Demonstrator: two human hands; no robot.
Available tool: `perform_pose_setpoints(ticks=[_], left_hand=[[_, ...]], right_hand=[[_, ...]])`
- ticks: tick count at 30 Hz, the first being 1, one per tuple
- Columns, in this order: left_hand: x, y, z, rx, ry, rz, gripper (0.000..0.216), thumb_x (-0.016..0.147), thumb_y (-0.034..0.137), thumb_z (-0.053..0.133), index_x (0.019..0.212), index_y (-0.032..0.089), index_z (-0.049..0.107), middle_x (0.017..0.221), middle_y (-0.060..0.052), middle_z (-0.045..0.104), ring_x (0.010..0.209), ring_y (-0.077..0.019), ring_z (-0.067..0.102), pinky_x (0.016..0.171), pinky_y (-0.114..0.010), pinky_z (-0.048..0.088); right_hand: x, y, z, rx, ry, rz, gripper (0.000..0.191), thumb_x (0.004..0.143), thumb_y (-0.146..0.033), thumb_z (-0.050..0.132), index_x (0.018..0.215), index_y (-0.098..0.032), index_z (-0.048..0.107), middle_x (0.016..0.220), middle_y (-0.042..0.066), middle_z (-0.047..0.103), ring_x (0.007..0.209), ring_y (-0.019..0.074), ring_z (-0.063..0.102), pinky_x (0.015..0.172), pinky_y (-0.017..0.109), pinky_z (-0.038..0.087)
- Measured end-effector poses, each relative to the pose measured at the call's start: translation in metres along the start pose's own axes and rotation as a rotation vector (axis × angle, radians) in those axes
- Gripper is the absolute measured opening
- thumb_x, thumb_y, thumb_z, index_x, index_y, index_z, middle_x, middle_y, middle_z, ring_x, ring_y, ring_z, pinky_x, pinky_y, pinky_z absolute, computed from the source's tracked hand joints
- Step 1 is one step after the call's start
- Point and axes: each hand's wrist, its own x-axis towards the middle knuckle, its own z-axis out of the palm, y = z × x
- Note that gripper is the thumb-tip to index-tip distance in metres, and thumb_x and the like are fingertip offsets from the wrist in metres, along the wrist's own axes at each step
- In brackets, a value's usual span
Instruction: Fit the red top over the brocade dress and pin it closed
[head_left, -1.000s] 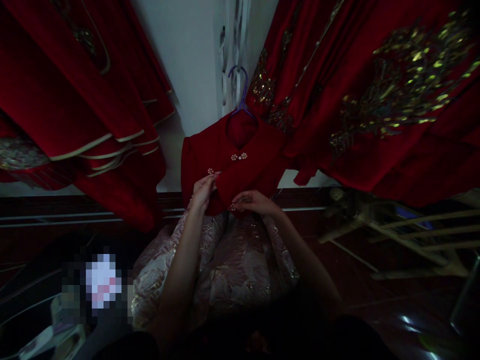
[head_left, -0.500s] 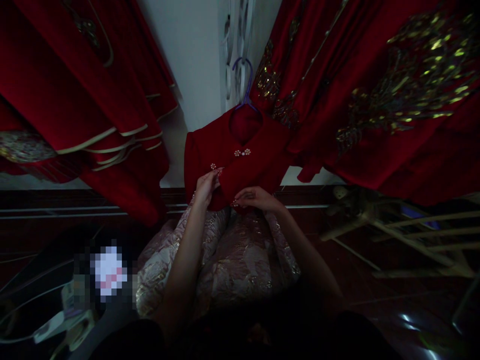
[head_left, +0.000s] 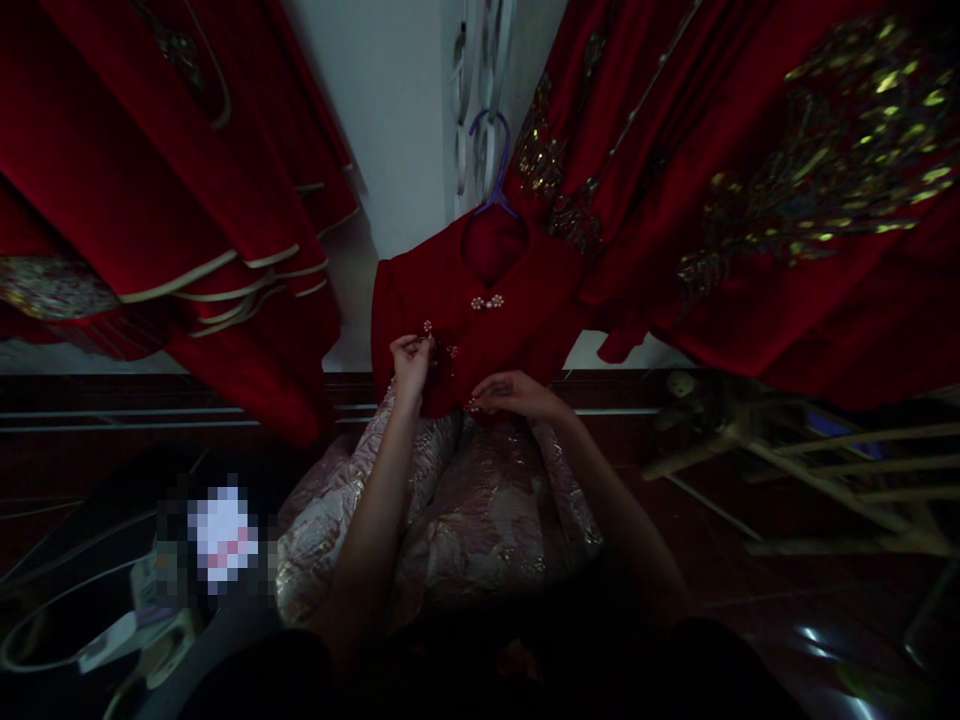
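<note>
A red jacket (head_left: 420, 285) with pearl flower fastenings hangs in front of me on a purple hanger (head_left: 496, 190). One fastening (head_left: 487, 302) sits closed below the neckline. My left hand (head_left: 409, 368) pinches at the jacket's left front, right below a pearl flower (head_left: 428, 327); what lies between the fingertips is too small to make out. Another beaded piece (head_left: 452, 352) shows just right of those fingers. Lower down, my right hand (head_left: 519, 394) is closed on the jacket's front edge near the hem, beside a small pearl ornament (head_left: 472, 404).
Shiny patterned fabric (head_left: 480, 510) drapes beneath the jacket. Red garments (head_left: 247, 180) hang at left, and sequined red ones (head_left: 750, 330) at right. A wooden chair-like frame (head_left: 810, 480) lies low at right. Cables and pale objects (head_left: 112, 640) are at lower left.
My left hand has shifted slightly left and up, away from the front flap, uncovering the beaded piece it had covered. My right hand stays at the hem.
</note>
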Motion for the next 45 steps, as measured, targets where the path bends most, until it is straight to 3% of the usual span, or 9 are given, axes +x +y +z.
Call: perform_pose_setpoints(ticks=[3, 6, 11, 13, 16, 23, 32, 41, 45], left_hand=[[-0.005, 0.007, 0.005, 0.22, -0.042, 0.37, 0.023, 0.077, 0.022, 0.063, 0.096, 0.02, 0.05, 0.088, -0.001, 0.054, 0.077, -0.0119, 0.057, 0.07, -0.025, 0.05], [-0.018, 0.027, 0.019, 0.539, -0.184, 0.755, 0.021, 0.083, 0.025, 0.059, 0.104, 0.021, 0.057, 0.109, -0.007, 0.057, 0.104, -0.0185, 0.055, 0.093, -0.035, 0.046], [-0.033, 0.045, 0.057, 0.902, -0.501, 1.043, 0.048, 0.092, 0.028, 0.044, 0.139, 0.023, 0.038, 0.149, -0.008, 0.038, 0.139, -0.0219, 0.032, 0.116, -0.044, 0.021], [-0.031, 0.041, 0.069, 1.008, -0.532, 1.067, 0.055, 0.093, 0.028, 0.041, 0.145, 0.018, 0.029, 0.154, -0.011, 0.032, 0.143, -0.023, 0.024, 0.119, -0.046, 0.014], [-0.028, 0.036, 0.078, 1.111, -0.486, 1.029, 0.057, 0.093, 0.03, 0.039, 0.146, 0.011, 0.028, 0.151, -0.014, 0.035, 0.141, -0.0254, 0.027, 0.117, -0.046, 0.016], [-0.011, 0.056, 0.07, 1.167, -0.353, 0.989, 0.038, 0.097, 0.029, 0.031, 0.115, 0.017, 0.062, 0.123, -0.014, 0.06, 0.117, -0.0283, 0.049, 0.101, -0.049, 0.031], [0.018, 0.089, 0.058, 1.091, -0.722, 1.141, 0.024, 0.091, 0.037, 0.051, 0.101, 0.023, 0.067, 0.112, -0.007, 0.064, 0.108, -0.0239, 0.051, 0.103, -0.048, 0.026], [0.011, 0.098, 0.072, 1.122, -0.774, 1.265, 0.021, 0.087, 0.026, 0.048, 0.096, 0.019, 0.065, 0.088, -0.006, 0.065, 0.105, -0.0241, 0.052, 0.115, -0.06, 0.01], [0.009, 0.103, 0.074, 1.158, -0.773, 1.25, 0.023, 0.091, 0.027, 0.042, 0.101, 0.024, 0.063, 0.084, -0.003, 0.065, 0.102, -0.0205, 0.055, 0.119, -0.057, 0.007]], right_hand=[[-0.001, 0.0, -0.001, -0.019, -0.012, -0.006, 0.034, 0.069, -0.036, 0.075, 0.095, -0.014, 0.069, 0.089, 0.006, 0.072, 0.077, 0.0128, 0.066, 0.075, 0.028, 0.055], [-0.001, 0.0, -0.002, -0.013, -0.012, -0.005, 0.033, 0.07, -0.036, 0.074, 0.094, -0.014, 0.069, 0.088, 0.005, 0.072, 0.077, 0.0123, 0.066, 0.074, 0.027, 0.055], [-0.003, -0.001, -0.004, -0.01, -0.022, -0.012, 0.033, 0.07, -0.034, 0.074, 0.095, -0.014, 0.068, 0.091, 0.007, 0.073, 0.08, 0.0133, 0.067, 0.076, 0.028, 0.055], [-0.004, -0.001, -0.005, -0.014, -0.013, -0.018, 0.033, 0.07, -0.033, 0.074, 0.096, -0.013, 0.068, 0.093, 0.007, 0.073, 0.08, 0.0136, 0.067, 0.076, 0.029, 0.055], [-0.005, -0.002, -0.006, -0.017, 0.006, -0.019, 0.034, 0.07, -0.034, 0.074, 0.096, -0.013, 0.068, 0.091, 0.007, 0.073, 0.078, 0.0132, 0.067, 0.075, 0.029, 0.055], [-0.008, -0.004, -0.009, -0.006, -0.018, -0.018, 0.033, 0.068, -0.035, 0.076, 0.093, -0.014, 0.069, 0.089, 0.005, 0.073, 0.077, 0.0121, 0.066, 0.074, 0.027, 0.054], [-0.011, -0.003, -0.016, -0.045, -0.092, -0.002, 0.033, 0.067, -0.034, 0.077, 0.094, -0.015, 0.07, 0.091, 0.005, 0.073, 0.078, 0.0119, 0.066, 0.08, 0.028, 0.053], [-0.016, -0.009, -0.02, -0.066, -0.103, 0.0, 0.035, 0.069, -0.037, 0.075, 0.095, -0.014, 0.068, 0.094, 0.006, 0.073, 0.082, 0.0133, 0.067, 0.081, 0.03, 0.052], [-0.025, -0.014, -0.027, -0.091, -0.11, -0.022, 0.036, 0.071, -0.038, 0.074, 0.098, -0.016, 0.069, 0.094, 0.006, 0.072, 0.082, 0.0138, 0.066, 0.08, 0.03, 0.054]])
